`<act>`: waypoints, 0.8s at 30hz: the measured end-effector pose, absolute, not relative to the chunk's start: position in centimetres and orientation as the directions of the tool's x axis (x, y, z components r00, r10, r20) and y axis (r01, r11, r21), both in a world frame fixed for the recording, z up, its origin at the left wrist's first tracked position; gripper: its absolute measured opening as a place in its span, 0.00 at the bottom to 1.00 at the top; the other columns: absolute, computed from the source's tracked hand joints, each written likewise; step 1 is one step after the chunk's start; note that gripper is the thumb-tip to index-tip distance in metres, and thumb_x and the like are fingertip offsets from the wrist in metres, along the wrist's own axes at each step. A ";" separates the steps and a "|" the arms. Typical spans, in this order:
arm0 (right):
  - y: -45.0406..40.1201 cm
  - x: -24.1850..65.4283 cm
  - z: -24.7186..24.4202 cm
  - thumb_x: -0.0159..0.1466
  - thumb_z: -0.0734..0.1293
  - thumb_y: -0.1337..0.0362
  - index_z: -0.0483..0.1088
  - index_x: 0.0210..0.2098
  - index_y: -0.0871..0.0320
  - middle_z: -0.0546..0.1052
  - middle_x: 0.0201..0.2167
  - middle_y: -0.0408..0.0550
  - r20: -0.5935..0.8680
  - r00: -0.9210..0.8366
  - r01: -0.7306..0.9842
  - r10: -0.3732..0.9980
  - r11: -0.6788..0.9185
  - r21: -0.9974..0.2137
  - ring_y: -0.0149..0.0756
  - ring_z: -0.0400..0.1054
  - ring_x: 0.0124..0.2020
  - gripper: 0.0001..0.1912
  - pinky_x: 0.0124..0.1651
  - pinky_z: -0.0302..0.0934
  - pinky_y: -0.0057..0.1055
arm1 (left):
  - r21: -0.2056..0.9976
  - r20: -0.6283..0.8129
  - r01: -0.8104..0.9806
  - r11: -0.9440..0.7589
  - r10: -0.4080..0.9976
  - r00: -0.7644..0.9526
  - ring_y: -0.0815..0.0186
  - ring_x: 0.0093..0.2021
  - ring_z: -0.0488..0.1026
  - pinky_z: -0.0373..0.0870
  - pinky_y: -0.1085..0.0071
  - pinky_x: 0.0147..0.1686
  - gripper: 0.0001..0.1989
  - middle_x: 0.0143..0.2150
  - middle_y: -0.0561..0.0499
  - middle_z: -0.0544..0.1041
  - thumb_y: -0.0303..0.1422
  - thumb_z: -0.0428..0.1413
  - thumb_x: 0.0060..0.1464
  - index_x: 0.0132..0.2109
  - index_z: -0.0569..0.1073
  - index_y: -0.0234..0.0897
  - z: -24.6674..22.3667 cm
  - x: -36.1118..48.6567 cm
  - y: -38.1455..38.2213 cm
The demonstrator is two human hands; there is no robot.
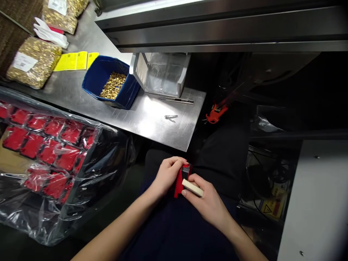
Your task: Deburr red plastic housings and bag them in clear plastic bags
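A red and black part (pixel 178 184) is held over my lap, just below the metal table's corner. My left hand (pixel 168 175) has its fingers closed on the upper left of this part. In my right hand (pixel 208 199) a cream-coloured block (pixel 193 187) is gripped between thumb and fingers, close against the right side of the part. The contact between block and part is partly hidden by my fingers.
On the metal table (pixel 119 121) are a blue bin (pixel 94 78) of brass pieces, a clear-grey bin (pixel 163 78), a nail clipper (pixel 171 117) and yellow labels (pixel 71 61). A plastic-lined box of red parts (pixel 53 154) stands left. Orange-handled cutters (pixel 216 113) hang beyond the table's edge.
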State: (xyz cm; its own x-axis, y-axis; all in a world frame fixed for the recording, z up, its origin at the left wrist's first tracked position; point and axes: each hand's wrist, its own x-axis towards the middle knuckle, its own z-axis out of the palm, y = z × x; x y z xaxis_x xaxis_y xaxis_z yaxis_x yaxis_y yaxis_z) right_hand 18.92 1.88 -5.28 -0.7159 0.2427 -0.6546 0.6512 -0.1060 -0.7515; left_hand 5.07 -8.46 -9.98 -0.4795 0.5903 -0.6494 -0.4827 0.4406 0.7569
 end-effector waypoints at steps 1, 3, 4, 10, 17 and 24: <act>2.1 19.0 -5.5 0.63 0.72 0.62 0.74 0.37 0.55 0.76 0.30 0.38 -0.660 -0.708 0.642 0.252 -0.158 -0.750 0.33 0.67 0.31 0.04 0.34 0.57 0.28 | 0.736 -0.667 -0.508 0.448 0.610 -0.428 0.52 0.46 0.79 0.73 0.56 0.50 0.18 0.43 0.43 0.83 0.44 0.54 0.64 0.40 0.82 0.34 -9.9 4.4 -8.3; 2.9 19.1 -5.9 0.61 0.74 0.60 0.76 0.40 0.57 0.77 0.31 0.41 -0.688 -0.671 0.597 0.277 -0.349 -0.722 0.34 0.68 0.32 0.10 0.35 0.60 0.28 | 0.717 -0.654 -0.560 0.415 0.679 -0.334 0.49 0.52 0.77 0.73 0.54 0.53 0.23 0.51 0.41 0.81 0.50 0.52 0.65 0.46 0.82 0.36 -9.6 3.3 -8.5; 3.3 19.1 -6.0 0.59 0.76 0.59 0.77 0.42 0.58 0.78 0.32 0.43 -0.715 -0.641 0.555 0.277 -0.477 -0.682 0.35 0.69 0.32 0.13 0.36 0.62 0.29 | 0.725 -0.617 -0.579 0.374 0.727 -0.302 0.48 0.58 0.75 0.71 0.53 0.58 0.24 0.58 0.42 0.78 0.52 0.52 0.65 0.51 0.81 0.39 -9.4 2.9 -8.7; 5.5 18.3 -6.5 0.54 0.81 0.61 0.79 0.44 0.59 0.80 0.34 0.46 -0.845 -0.511 0.285 0.159 -0.896 -0.341 0.33 0.73 0.30 0.20 0.38 0.71 0.29 | 0.745 -0.445 -0.616 0.254 0.878 -0.176 0.44 0.70 0.62 0.61 0.48 0.68 0.55 0.73 0.41 0.62 0.43 0.74 0.44 0.73 0.55 0.49 -8.4 3.6 -10.3; 4.6 17.6 -6.8 0.59 0.78 0.51 0.79 0.45 0.61 0.83 0.37 0.52 -0.830 -0.508 0.333 0.229 -0.837 -0.434 0.36 0.76 0.34 0.22 0.43 0.73 0.32 | 0.527 -0.622 -0.803 0.279 0.770 -0.140 0.48 0.58 0.74 0.68 0.54 0.60 0.34 0.60 0.38 0.76 0.49 0.65 0.56 0.64 0.70 0.38 -8.2 4.7 -9.7; 4.5 18.0 -5.9 0.64 0.73 0.49 0.78 0.49 0.56 0.83 0.45 0.52 -0.645 -0.695 0.547 0.320 -0.347 -0.762 0.47 0.78 0.48 0.20 0.53 0.69 0.39 | 0.369 -0.760 -0.861 0.352 0.647 -0.061 0.54 0.53 0.77 0.70 0.61 0.55 0.29 0.52 0.42 0.81 0.54 0.56 0.62 0.59 0.76 0.39 -8.4 5.3 -9.6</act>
